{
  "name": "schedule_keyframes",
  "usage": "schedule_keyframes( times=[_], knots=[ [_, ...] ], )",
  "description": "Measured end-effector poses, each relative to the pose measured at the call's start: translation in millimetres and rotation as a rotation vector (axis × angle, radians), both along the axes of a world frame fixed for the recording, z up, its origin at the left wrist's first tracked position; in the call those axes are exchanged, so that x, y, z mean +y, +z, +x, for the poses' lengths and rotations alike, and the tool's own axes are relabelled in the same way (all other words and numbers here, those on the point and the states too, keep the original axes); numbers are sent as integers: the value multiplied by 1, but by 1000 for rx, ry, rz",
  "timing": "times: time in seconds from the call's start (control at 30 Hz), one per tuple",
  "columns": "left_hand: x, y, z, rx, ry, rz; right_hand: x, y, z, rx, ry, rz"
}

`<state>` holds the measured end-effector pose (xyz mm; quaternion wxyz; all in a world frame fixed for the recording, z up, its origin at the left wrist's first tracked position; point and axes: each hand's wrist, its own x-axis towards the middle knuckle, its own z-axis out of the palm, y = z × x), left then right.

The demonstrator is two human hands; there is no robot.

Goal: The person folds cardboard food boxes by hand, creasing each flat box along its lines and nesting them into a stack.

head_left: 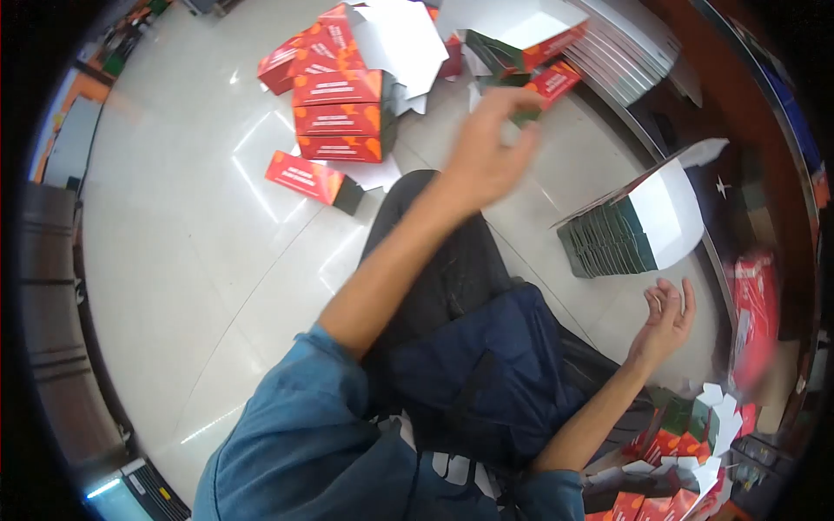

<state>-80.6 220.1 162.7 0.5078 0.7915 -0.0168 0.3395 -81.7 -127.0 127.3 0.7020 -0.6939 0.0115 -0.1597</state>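
Note:
My left hand (493,149) reaches forward, slightly blurred, with its thumb and fingers apart. Just beyond its fingertips lies a small red and green box (554,82). My right hand (665,323) is raised at the right with loosely bent, spread fingers and nothing in them. Close in front of it stands a row of nested dark green cartons (608,240), a white inner face (667,213) showing at its right end. Red printed boxes (337,122) are piled on the floor beyond my knees, and one single red box (304,177) lies nearer, on its side.
A stack of flat white and grey cartons (625,54) leans at the upper right, beside a dark brown furniture edge (738,95). More red and white boxes (669,451) lie at the lower right. A red plastic-wrapped pack (754,313) is at the right.

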Motion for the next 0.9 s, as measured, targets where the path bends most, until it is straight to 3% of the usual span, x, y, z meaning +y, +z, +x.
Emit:
schedule_keyframes(
  times=[0.03,0.1,0.17,0.23,0.33,0.43,0.47,0.53,0.57,0.67,0.8,0.87,0.9],
  knots=[
    [29,6,-20,-6,71,63,-5,-4,4,3,-23,40],
    [95,4,-65,227,217,235,-13,-9,4,10,-93,109],
    [165,-23,-103,526,143,611,-13,-9,4,4,-81,129],
    [208,-66,-143,850,225,967,-16,-11,3,7,-52,134],
    [221,-63,-172,1050,107,1111,-18,-19,5,13,-21,134],
    [243,-60,-188,991,-8,1196,-16,-16,4,16,-19,135],
    [248,-58,-194,1049,-21,1081,-16,-16,4,15,-13,134],
    [234,-3,-193,1156,-63,853,-15,-14,5,18,-10,138],
    [220,29,-191,1264,-48,589,-15,-15,6,21,-4,143],
    [233,76,-194,1261,-170,90,-5,-5,4,18,17,145],
    [251,91,-227,537,-250,-540,15,10,-14,-104,115,14],
    [240,103,-237,235,-178,-886,70,52,-47,-94,256,-80],
    [209,118,-227,99,-270,-930,100,69,-62,-94,473,-25]
  ],
)
